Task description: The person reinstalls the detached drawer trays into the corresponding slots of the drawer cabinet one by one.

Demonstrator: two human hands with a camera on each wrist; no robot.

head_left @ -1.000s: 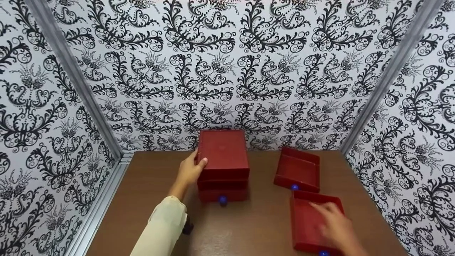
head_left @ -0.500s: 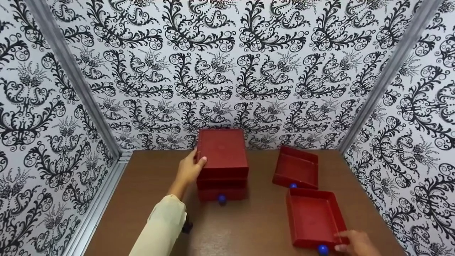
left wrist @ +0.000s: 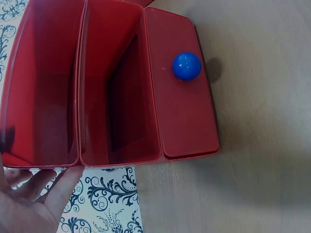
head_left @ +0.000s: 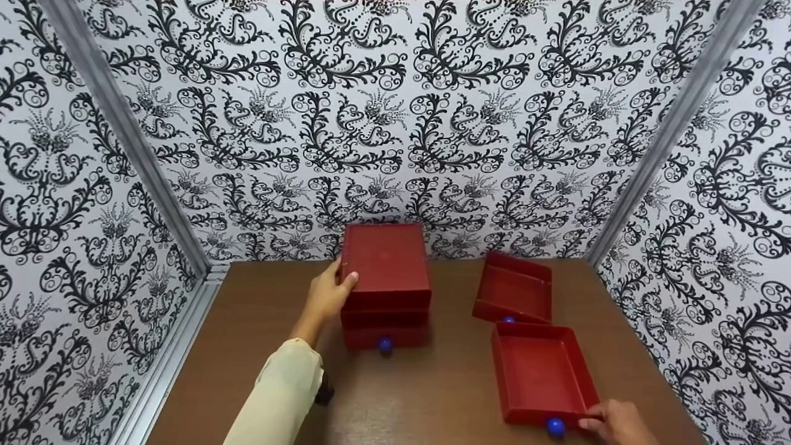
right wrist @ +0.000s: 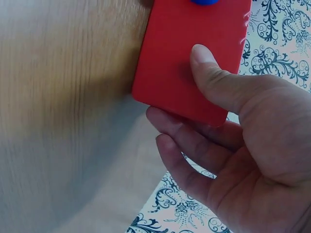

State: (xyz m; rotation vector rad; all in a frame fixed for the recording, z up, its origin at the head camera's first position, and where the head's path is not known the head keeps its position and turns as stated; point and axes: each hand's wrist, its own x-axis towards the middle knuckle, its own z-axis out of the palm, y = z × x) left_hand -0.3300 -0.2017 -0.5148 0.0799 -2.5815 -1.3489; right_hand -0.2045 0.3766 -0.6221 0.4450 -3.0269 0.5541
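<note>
A red drawer cabinet point(head_left: 386, 259) stands against the back wall. Its upper two slots point(left wrist: 119, 87) are hollow, and a drawer with a blue knob point(left wrist: 186, 66) fills the lowest one. My left hand point(head_left: 327, 296) holds the cabinet's left side, thumb at the top edge. On the right, my right hand point(head_left: 618, 420) grips the front corner of a loose red drawer point(head_left: 537, 371). In the right wrist view the thumb presses on the front panel point(right wrist: 170, 63) and the fingers curl round its side. The loose drawer has a blue knob point(head_left: 555, 426) on its front.
A second loose drawer point(head_left: 516, 287) lies right behind the held one, its blue knob point(head_left: 509, 319) partly hidden. All stand on a brown wooden table point(head_left: 401, 395). Patterned walls point(head_left: 395, 123) with metal frame posts point(head_left: 655, 142) enclose the back and sides.
My right hand has moved from over the loose drawer to its front right corner and taken hold. That drawer has shifted slightly left and back. My left hand stays on the cabinet.
</note>
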